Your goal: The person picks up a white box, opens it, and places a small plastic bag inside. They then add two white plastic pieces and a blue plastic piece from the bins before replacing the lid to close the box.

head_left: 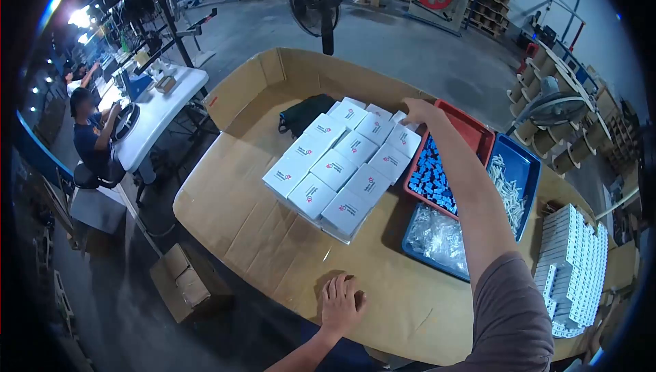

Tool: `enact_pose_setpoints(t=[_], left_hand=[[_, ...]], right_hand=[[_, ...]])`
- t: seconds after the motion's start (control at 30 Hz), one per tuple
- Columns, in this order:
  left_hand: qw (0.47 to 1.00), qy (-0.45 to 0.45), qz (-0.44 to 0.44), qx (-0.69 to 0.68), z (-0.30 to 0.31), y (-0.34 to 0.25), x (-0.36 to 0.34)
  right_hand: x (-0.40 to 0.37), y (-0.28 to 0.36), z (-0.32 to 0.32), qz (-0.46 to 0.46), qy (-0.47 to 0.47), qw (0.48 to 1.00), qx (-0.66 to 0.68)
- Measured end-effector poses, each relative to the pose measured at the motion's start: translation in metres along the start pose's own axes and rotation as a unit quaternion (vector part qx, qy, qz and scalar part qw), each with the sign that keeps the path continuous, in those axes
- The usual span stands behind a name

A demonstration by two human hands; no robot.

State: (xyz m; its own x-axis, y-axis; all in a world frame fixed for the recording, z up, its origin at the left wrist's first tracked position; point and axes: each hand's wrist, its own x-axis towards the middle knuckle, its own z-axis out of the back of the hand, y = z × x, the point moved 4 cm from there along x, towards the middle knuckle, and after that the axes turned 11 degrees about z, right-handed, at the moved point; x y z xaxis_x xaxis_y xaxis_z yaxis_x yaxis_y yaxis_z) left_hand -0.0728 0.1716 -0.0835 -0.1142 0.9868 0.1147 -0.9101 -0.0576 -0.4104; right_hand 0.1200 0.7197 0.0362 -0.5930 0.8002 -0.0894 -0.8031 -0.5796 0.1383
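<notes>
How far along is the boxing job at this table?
Done: the white boxes look closed and stacked in rows. In hand: the right hand is at the stack's far corner, its grip unclear; the left hand rests on the table. Left: blue pieces, white pieces and clear plastic bags lie loose in trays, so more packing probably remains.

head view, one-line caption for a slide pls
Right hand at the far edge of stacked white boxes, left hand at the brown worktop's near edge, parts trays alongside.
</notes>
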Motion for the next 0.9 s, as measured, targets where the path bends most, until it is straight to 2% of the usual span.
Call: enact_pose_setpoints(t=[0.03, 0.1, 0.23, 0.33, 0.43, 0.53, 0.57, 0.63, 0.73, 0.8, 0.9], left_hand=[[1.000, -0.001, 0.001, -0.001, -0.001, 0.001, 0.000], [1.000, -0.004, -0.001, -0.002, -0.004, 0.001, 0.000], [1.000, 0.000, 0.000, -0.009, -0.002, 0.001, 0.001], [1.000, -0.001, 0.002, -0.012, -0.001, -0.001, 0.001], [1.000, -0.008, -0.002, -0.013, -0.001, -0.001, -0.001], [1.000, -0.016, -0.006, -0.010, 0.004, -0.002, 0.000], [1.000, -0.014, -0.006, -0.009, 0.006, -0.002, -0.001], [1.000, -0.020, -0.002, -0.016, 0.007, -0.002, -0.003], [0.998, -0.046, -0.003, -0.036, -0.003, 0.002, -0.008], [0.997, -0.056, -0.011, -0.050, -0.007, 0.004, -0.009], [0.997, -0.043, -0.006, -0.070, 0.013, -0.007, -0.007]], right_hand=[[0.006, -0.008, -0.005, -0.014, 0.039, 0.999, 0.022], [0.010, -0.017, -0.015, -0.021, 0.043, 0.999, 0.026], [0.015, -0.029, -0.022, -0.017, 0.029, 0.999, 0.043], [0.012, -0.028, -0.015, -0.017, -0.035, 0.999, 0.020], [0.004, -0.024, -0.004, -0.030, -0.008, 0.994, 0.102], [-0.013, -0.011, 0.019, 0.021, -0.134, 0.986, 0.100], [-0.022, -0.008, 0.027, 0.010, -0.144, 0.978, 0.151], [-0.054, 0.022, 0.059, 0.026, -0.290, 0.944, 0.154], [-0.133, 0.082, 0.098, 0.092, -0.506, 0.854, 0.080], [-0.197, 0.122, 0.104, 0.174, -0.626, 0.759, 0.038], [-0.281, 0.182, 0.120, 0.220, -0.660, 0.717, -0.048]])
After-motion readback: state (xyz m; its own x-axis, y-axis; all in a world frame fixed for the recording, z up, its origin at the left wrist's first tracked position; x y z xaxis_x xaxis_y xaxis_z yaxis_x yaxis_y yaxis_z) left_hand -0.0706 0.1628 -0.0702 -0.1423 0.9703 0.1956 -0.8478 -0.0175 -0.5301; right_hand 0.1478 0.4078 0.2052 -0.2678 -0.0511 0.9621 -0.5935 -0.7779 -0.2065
